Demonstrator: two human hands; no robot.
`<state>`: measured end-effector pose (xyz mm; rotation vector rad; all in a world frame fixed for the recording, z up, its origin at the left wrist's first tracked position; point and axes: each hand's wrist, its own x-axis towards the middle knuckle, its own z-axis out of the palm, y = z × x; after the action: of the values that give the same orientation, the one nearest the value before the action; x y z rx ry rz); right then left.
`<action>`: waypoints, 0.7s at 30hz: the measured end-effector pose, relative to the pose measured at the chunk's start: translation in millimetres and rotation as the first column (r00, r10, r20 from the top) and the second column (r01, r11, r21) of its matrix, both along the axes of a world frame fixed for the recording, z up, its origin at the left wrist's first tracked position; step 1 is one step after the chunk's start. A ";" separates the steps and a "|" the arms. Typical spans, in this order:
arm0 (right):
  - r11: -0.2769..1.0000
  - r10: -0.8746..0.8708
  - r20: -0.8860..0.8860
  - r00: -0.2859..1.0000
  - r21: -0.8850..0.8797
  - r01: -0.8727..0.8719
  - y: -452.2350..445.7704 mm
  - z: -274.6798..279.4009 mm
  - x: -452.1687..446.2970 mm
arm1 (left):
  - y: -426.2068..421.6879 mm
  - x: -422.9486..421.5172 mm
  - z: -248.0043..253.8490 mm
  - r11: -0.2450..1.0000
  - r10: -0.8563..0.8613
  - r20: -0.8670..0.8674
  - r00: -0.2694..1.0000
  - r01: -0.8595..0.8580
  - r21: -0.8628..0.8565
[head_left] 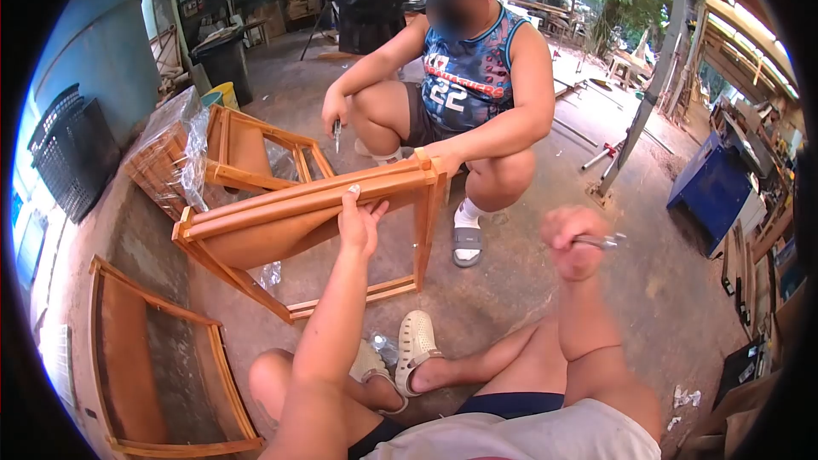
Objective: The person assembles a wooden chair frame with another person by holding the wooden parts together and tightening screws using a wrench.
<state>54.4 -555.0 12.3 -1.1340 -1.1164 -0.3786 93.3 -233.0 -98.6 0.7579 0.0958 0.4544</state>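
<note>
A varnished wooden chair frame [319,198] with a brown panel stands tilted on the floor in front of me. My left hand [361,223] holds its upper rail, thumb against the wood and the other fingers spread beneath. Away from the frame, to the right, my raised right hand [576,240] is closed around a shiny metal hand tool [607,241]. Motion blur hides the tool's exact kind. A person [477,77] squats opposite; their one hand is at the frame's far top corner, and their other hand holds a small metal tool [337,136].
Another wooden frame [162,447] leans at lower left, and one more [256,153] lies behind mine. Plastic-wrapped wooden pieces [162,158] are stacked beside a low ledge. A black basket [77,153], a blue cabinet [711,175] and a metal post [652,77] stand around.
</note>
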 end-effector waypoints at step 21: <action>0.608 -0.336 -0.495 0.801 -0.764 -0.218 49.2 -313.4 -20.3 | 2.3 11.6 0.4 0.953 0.239 -0.144 0.960 -0.202 0.227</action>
<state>34.1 -505.7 -301.1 -1.9271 -0.6307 0.5137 105.0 -230.7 -98.2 1.0003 0.2989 0.6195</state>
